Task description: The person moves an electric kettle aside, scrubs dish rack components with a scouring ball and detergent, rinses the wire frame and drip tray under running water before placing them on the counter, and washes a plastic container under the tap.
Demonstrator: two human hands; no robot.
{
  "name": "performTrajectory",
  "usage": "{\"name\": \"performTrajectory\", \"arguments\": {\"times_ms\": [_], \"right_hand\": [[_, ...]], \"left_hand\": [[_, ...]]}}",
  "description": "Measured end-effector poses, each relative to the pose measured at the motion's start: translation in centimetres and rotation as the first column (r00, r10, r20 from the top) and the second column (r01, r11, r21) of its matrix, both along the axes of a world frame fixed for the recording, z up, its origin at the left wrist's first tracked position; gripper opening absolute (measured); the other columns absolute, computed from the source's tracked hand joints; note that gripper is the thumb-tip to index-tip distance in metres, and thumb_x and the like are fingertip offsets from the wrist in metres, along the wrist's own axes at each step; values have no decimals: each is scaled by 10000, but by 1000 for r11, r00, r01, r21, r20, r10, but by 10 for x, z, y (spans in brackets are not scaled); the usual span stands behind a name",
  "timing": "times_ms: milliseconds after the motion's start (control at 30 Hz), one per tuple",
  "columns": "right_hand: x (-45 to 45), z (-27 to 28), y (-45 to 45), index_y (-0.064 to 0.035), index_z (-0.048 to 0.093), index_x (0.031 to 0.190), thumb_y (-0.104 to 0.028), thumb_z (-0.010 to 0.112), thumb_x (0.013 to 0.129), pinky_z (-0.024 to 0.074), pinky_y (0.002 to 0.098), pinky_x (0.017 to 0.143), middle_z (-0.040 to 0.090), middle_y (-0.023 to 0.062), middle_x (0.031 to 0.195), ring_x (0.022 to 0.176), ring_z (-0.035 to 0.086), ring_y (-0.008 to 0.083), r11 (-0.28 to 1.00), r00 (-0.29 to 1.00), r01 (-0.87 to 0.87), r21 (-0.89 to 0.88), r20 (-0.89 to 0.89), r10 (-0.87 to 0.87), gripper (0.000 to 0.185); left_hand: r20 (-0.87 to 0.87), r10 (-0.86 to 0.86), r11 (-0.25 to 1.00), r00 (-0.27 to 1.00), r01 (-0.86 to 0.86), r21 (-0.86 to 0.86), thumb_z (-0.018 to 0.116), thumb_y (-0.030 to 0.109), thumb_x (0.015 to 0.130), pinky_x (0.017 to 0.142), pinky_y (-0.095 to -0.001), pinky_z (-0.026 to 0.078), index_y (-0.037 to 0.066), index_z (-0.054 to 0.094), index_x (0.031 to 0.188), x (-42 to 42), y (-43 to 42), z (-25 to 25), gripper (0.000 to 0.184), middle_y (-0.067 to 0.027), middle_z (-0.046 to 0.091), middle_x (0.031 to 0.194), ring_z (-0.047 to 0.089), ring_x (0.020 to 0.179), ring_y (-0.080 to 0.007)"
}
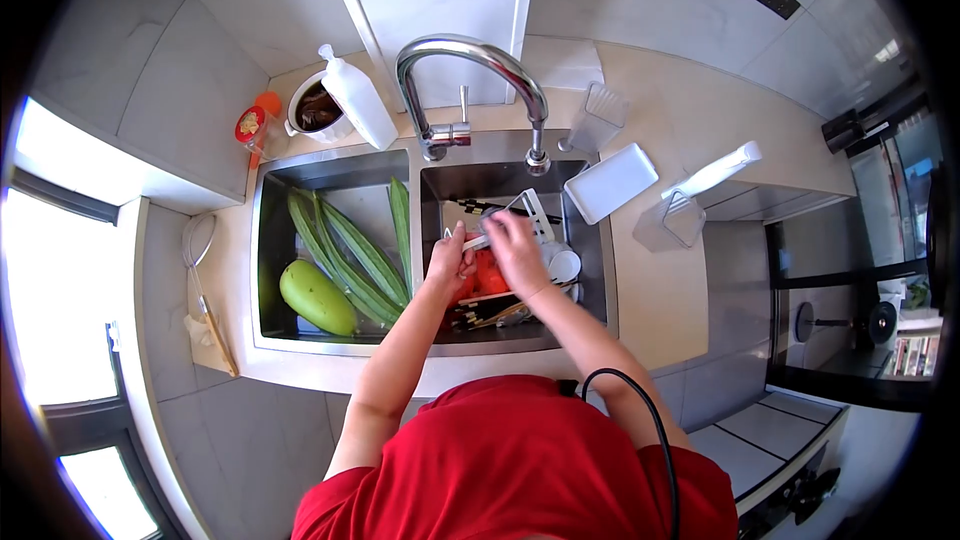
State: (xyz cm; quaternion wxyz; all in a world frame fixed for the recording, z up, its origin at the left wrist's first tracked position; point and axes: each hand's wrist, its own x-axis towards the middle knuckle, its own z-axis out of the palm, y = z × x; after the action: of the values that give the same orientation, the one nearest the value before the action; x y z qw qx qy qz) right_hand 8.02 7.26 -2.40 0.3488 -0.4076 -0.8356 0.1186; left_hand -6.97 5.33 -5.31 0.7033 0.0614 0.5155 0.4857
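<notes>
My left hand [452,258] is closed over the right sink basin [597,285], its fingers round one end of a thin white piece [478,241] whose kind I cannot make out. Close beside it, my right hand [515,252] curls its fingers down over the same piece. A small greyish thing shows at those fingertips, too blurred to name. Just beyond the right hand is a white slotted plastic part [540,212]. Under the hands lie red items [490,275], several chopsticks [480,316] and a small white cup [565,266].
The left basin [262,290] holds long ridged gourds [350,245] and a fat green gourd [318,298]. A tall faucet [470,48] arches over the right basin. Around stand a white bottle [358,98], a white tray [611,184], clear containers [672,220] and a whisk [205,290].
</notes>
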Motion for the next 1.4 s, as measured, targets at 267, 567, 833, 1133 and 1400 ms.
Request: {"name": "performTrajectory", "arguments": {"times_ms": [267,567,833,1133,1400], "right_hand": [[-9,-29,-6,-30,580,1058,-59,569,796,436,378,890,508,140,1105,1020,493,320,944,970,95,-316,-182,-158,264],[31,-9,18,-43,532,1095,-23,568,818,435,411,880,480,169,1063,980,494,336,956,955,289,-47,80,-285,280],[-1,6,-11,-33,546,1089,28,574,804,441,378,841,500,157,1018,942,520,320,985,965,128,-118,-215,-152,293],[-31,-8,-44,-36,560,1068,-37,576,816,436,393,844,523,149,1022,960,527,314,992,984,93,-87,-147,-105,252],[-8,-12,-24,-59,546,1107,9,573,788,441,401,833,527,149,1016,934,525,334,977,971,43,-208,-219,-90,328]], "left_hand": [[43,-9,1000,999,9,-8,421,370,973,327,-226,197,-10,564,864,6,-1,-2,421,4,354,480,268,366,-89],[47,-34,999,998,32,41,406,372,977,318,-244,184,12,523,855,8,-7,-7,398,2,335,472,243,347,-104],[-35,1,999,999,-3,-51,406,386,974,312,-242,177,19,528,852,4,-8,5,406,8,332,466,242,335,-96],[-105,-71,988,992,55,-148,384,410,976,343,-246,265,79,558,857,8,-7,0,393,13,400,516,350,394,-101],[205,-142,989,968,132,62,272,426,992,923,-329,464,14,522,1228,1,-9,-3,536,-144,596,1123,591,961,-226]]}}
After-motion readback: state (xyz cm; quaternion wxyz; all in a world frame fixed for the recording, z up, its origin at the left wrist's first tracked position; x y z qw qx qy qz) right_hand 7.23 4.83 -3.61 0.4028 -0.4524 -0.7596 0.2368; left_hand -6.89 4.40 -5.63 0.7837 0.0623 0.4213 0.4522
